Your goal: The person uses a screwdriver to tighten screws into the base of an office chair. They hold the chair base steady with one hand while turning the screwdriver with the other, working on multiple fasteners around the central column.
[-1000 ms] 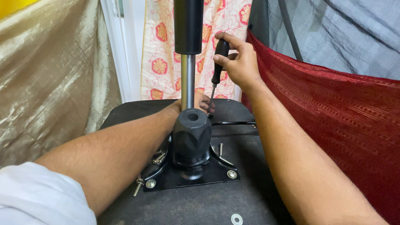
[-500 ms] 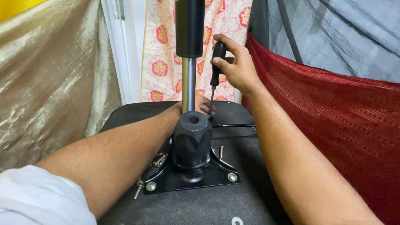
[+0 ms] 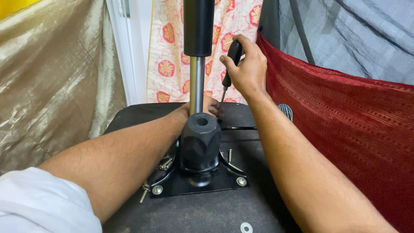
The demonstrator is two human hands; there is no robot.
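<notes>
Gold drapery [image 3: 51, 86] fills the frame's left, red fabric [image 3: 345, 129] the right, above a dark upturned chair seat [image 3: 215, 215]. At centre, a black mounting plate [image 3: 172, 187] carries a gas cylinder [image 3: 197, 82]. The right hand [image 3: 246, 69] clamps a screwdriver [image 3: 232, 58]; the left hand [image 3: 211, 105] sits mostly hidden behind the cylinder, its grip unclear.

A crinkled gold curtain [image 3: 51, 82] is being seen hanging at the left, a floral fabric [image 3: 166, 47] behind, a red cloth [image 3: 345, 125] draped right, beneath grey mesh [image 3: 353, 34].
</notes>
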